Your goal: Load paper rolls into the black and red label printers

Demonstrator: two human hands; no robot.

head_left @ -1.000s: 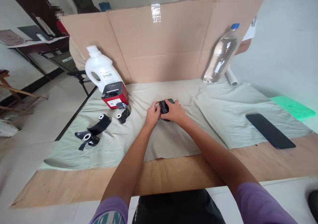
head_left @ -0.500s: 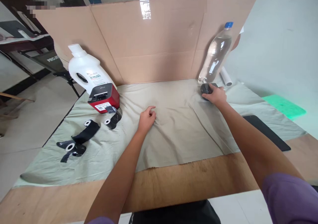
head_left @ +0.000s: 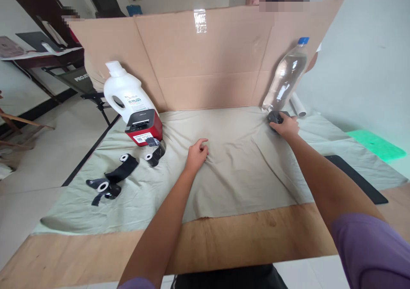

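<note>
A: The small black device [head_left: 274, 118] sits on the grey-green cloth [head_left: 230, 169] at the foot of the clear water bottle [head_left: 284, 77], far right of the cardboard screen [head_left: 205, 62]. The right hand [head_left: 286, 125] lies over it, fingers curled about its near side; only its left end shows.

B: And the left hand [head_left: 197, 154]?

A: Resting loosely on the middle of the cloth, fingers half bent, holding nothing.

B: Any writing?

A: The white jug [head_left: 123, 92] has a label with green print, too small to read. The red and black label printer [head_left: 144, 126] carries a white sticker with a code. A dark chair [head_left: 80, 77] behind shows letters "PROJE".

B: Room to move?

A: The cloth between the two hands is bare. Left of the printer lie black ribbon rolls [head_left: 128, 169]. A black phone [head_left: 355, 178] lies right of the forearm; a white tube [head_left: 297, 105] lies behind the bottle. The cloth's near edge stops short of the wooden table [head_left: 224, 237] edge.
</note>
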